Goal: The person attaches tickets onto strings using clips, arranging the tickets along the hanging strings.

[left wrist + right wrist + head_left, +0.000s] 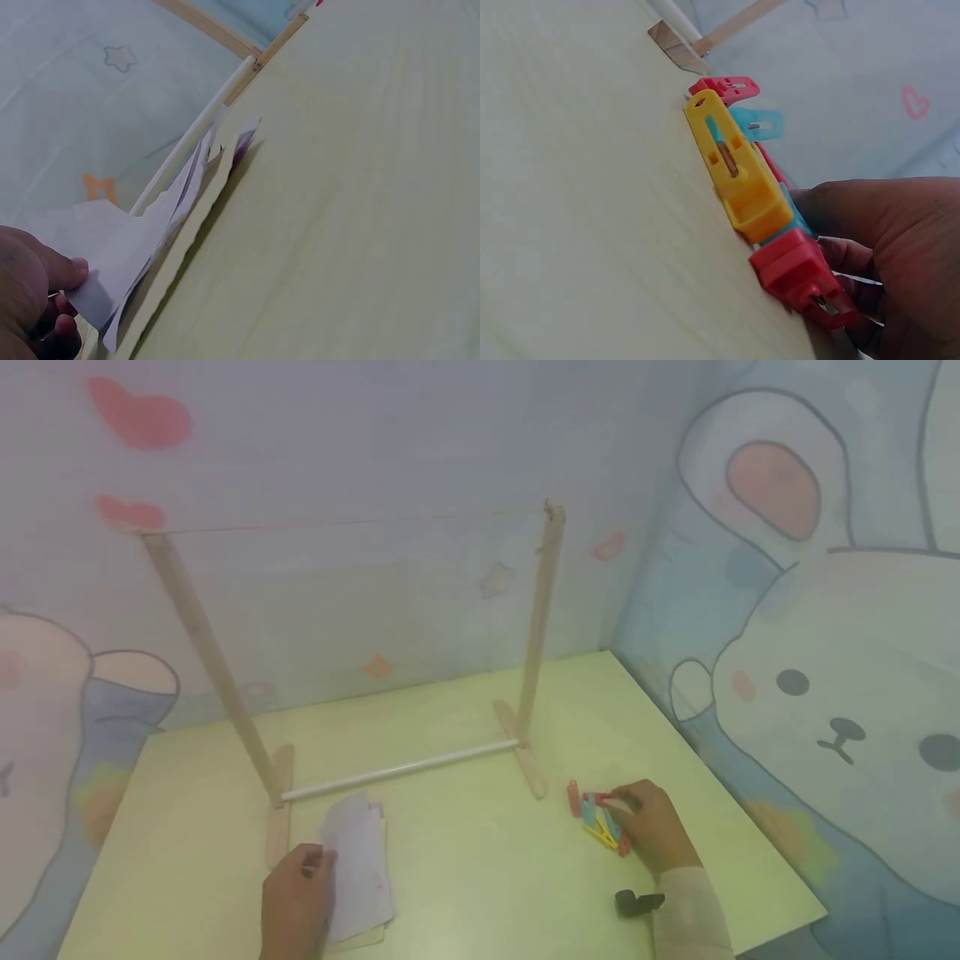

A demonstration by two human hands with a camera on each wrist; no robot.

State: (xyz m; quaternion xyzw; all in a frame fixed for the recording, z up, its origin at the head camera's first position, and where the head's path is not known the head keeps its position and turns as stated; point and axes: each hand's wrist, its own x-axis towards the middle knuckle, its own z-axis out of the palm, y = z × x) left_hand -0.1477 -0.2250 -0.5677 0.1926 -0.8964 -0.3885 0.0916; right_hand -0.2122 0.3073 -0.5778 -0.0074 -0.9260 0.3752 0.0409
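Observation:
My left hand (298,893) pinches the left edge of a white paper sheet (352,860), thumb on its face in the left wrist view. That sheet tops a small stack with a cream piece (176,262) under it, its edge wavy. Over on the right, a little pile of plastic clothespins lies on the table: yellow (742,169), light blue (757,124) and red (802,274). My right hand (652,822) reaches in from the right, thumb and forefinger pinching the end of a red clothespin (597,796). Other pegs partly hide these fingertips in the right wrist view.
Behind the papers stands a wooden frame, with a left post (210,660), a right post (542,627), a string (360,522) across the top and a white rod (405,768) low down. Flat wooden feet (525,760) carry it. Printed walls close off the pale table (465,877) behind.

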